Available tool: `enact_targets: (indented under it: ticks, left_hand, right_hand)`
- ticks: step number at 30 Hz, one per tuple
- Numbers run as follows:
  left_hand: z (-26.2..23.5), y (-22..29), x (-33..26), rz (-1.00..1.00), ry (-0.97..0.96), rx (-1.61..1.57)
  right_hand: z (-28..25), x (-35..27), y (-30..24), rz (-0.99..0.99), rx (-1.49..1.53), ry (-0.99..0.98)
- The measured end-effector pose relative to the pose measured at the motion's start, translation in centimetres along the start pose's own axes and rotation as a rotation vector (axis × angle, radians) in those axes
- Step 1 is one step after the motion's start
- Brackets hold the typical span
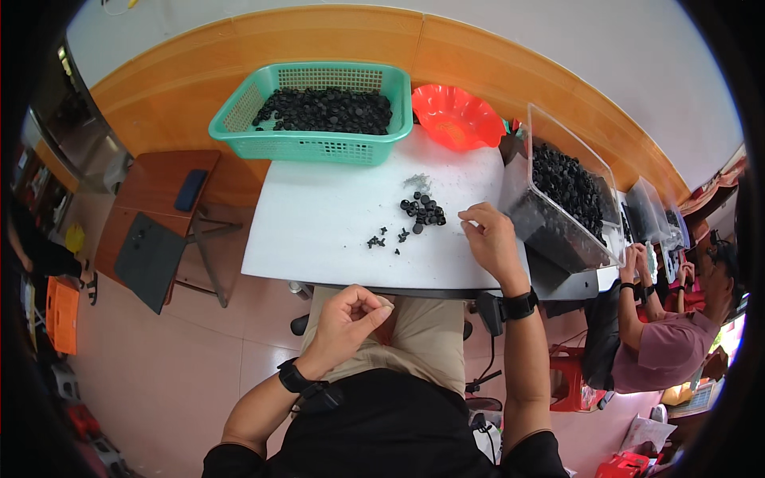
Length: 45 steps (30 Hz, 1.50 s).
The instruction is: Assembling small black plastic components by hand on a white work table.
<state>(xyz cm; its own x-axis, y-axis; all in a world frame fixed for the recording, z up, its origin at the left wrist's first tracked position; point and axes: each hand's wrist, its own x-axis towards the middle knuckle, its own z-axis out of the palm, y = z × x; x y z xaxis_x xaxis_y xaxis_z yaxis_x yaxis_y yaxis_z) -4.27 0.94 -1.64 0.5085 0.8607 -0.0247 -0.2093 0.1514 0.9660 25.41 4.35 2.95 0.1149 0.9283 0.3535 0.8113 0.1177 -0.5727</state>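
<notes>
Your left hand (351, 323) looks pinched, contents unclear; your right hand (488, 239) curls loosely, apparently empty. The black caps (424, 211) seem light, stiff; pinch their rims.

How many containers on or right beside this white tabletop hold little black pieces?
2: the green basket at its far left, and the clear bin at its right. Others may be hidden.

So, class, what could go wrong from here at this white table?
The green basket seems to overhang the white table's left edge, so a bump might tip it. The right hand is beside loose black pieces and could scatter them.
</notes>
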Motion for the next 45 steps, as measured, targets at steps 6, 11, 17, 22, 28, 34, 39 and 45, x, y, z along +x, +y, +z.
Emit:
enact_targets:
  ticks: [6, 11, 17, 22, 28, 34, 39, 45]
  left_hand:
    - [0.2, 0.0, 0.3, 0.031, 0.011, -0.029]
    - [-0.1, 0.2, -0.1, -0.010, -0.002, 0.010]
    - [0.0, 0.7, -0.2, 0.028, 0.012, 0.028]
    - [0.2, 2.1, 0.1, 0.105, 0.045, 0.239]
    - [1.1, 4.4, 2.6, 0.284, 0.147, 0.485]
    - [1.7, 6.3, 8.4, 0.341, 0.183, 0.783]
    - [1.8, 5.8, 13.8, 0.440, 0.075, 0.986]
    - [2.4, 5.3, 18.5, 0.346, 0.015, 1.114]
  right_hand:
    - [-0.7, -0.9, 0.4, -0.026, -0.093, -0.017]
    - [-0.6, -1.2, -0.1, -0.001, -0.148, -0.102]
    - [-0.3, -1.2, 0.2, -0.036, -0.188, -0.136]
    - [-0.2, -1.3, -0.1, -0.083, -0.314, -0.169]
    - [-0.3, -1.2, 0.1, -0.133, -0.332, -0.229]
    - [-0.2, -2.2, 0.6, -0.111, -0.206, -0.185]
    - [0.1, -3.3, 1.6, -0.139, -0.109, -0.121]
    - [0.1, -3.3, 2.1, -0.103, 0.037, -0.030]
